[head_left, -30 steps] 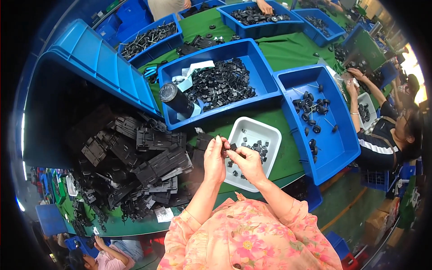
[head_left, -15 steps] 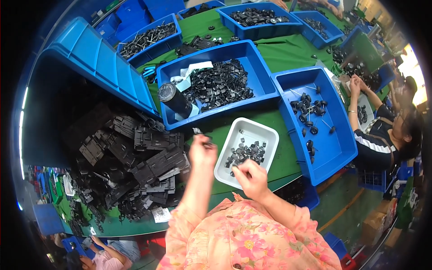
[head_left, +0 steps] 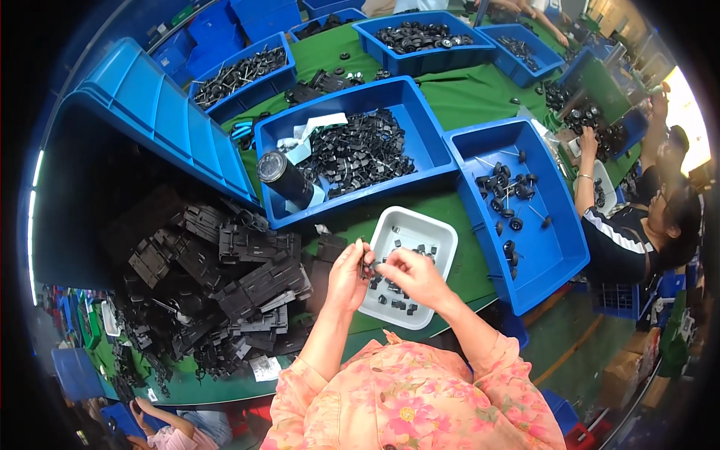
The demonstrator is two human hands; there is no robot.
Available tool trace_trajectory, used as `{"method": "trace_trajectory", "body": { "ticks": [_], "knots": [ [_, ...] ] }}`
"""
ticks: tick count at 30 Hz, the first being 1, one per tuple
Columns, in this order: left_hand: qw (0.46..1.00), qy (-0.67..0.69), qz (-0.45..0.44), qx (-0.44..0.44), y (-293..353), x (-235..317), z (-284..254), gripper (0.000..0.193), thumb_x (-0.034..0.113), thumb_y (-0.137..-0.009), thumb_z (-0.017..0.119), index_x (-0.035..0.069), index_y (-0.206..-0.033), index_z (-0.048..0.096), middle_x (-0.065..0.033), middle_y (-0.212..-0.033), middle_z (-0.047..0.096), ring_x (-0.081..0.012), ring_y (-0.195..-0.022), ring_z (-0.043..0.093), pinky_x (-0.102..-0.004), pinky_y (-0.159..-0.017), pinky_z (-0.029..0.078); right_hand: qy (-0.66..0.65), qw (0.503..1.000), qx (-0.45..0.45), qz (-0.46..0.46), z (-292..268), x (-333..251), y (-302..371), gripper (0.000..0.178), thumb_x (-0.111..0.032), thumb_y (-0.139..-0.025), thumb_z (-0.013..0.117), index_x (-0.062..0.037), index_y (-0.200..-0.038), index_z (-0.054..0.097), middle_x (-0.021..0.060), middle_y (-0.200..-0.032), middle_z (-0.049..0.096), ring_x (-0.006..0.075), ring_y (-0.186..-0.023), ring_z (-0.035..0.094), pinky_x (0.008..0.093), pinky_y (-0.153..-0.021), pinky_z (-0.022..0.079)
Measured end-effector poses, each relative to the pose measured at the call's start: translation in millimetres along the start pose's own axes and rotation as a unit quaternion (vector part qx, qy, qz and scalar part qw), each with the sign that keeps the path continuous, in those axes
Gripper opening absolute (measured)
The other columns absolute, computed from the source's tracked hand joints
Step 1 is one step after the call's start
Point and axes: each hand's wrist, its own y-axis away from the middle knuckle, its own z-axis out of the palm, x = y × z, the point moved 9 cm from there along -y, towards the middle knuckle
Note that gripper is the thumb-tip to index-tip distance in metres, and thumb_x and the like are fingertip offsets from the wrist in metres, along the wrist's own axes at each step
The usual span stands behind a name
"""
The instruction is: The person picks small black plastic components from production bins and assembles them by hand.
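My left hand (head_left: 347, 277) is closed around a small black plastic part (head_left: 366, 264), mostly hidden by the fingers. My right hand (head_left: 412, 276) comes in from the right, its fingertips pinched together at that part. Whatever the right fingers hold is too small to make out. Both hands hover over the left side of a white tray (head_left: 448, 255) that holds several small black pieces (head_left: 397, 304). Just left of my left hand, a flat dark piece (head_left: 328, 249) shows, but I cannot tell whether it is held or lying there.
A pile of black chassis-like plates (head_left: 255, 277) spills from a tipped blue crate (head_left: 150, 105) at left. Beyond the tray stands a blue bin (head_left: 435, 150) with black parts and a dark tumbler (head_left: 289, 180). A blue bin (head_left: 551, 247) holds wheels on axles. A co-worker (head_left: 622, 232) works at right.
My hands have come together: the right moved up off the tray's near end to the left hand. My left hand came slightly nearer and right with its black part.
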Motion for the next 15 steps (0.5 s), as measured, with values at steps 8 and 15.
{"method": "trace_trajectory", "body": {
  "ticks": [8,15],
  "knots": [
    [0.991,0.093,-0.082,0.04,1.5,-31.3,-15.9,0.017,0.026,-0.089,0.048,0.009,-0.085,0.053,0.0012,-0.067,0.05,-0.0092,-0.06,0.045,-0.0223,-0.053,0.035,0.18,0.968,-0.036,-0.173,20.5,-28.4,2.7,0.019,-0.019,-0.082,0.055,-0.0015,-0.074,0.055,0.0128,-0.063,0.055,0.0294,-0.058,0.057,0.037,-0.053,0.044],
    [0.97,0.208,0.045,0.115,-7.7,17.6,-62.6,0.016,0.022,-0.091,0.044,0.01,-0.082,0.05,0.0035,-0.061,0.042,-0.0084,-0.057,0.037,-0.0228,-0.058,0.032,0.177,0.903,-0.043,-0.39,28.2,-87.7,69.1,0.014,-0.004,-0.074,0.058,-0.0037,-0.062,0.049,0.0068,-0.056,0.044,0.0216,-0.046,0.046,0.0317,-0.04,0.036]
  ]
}}
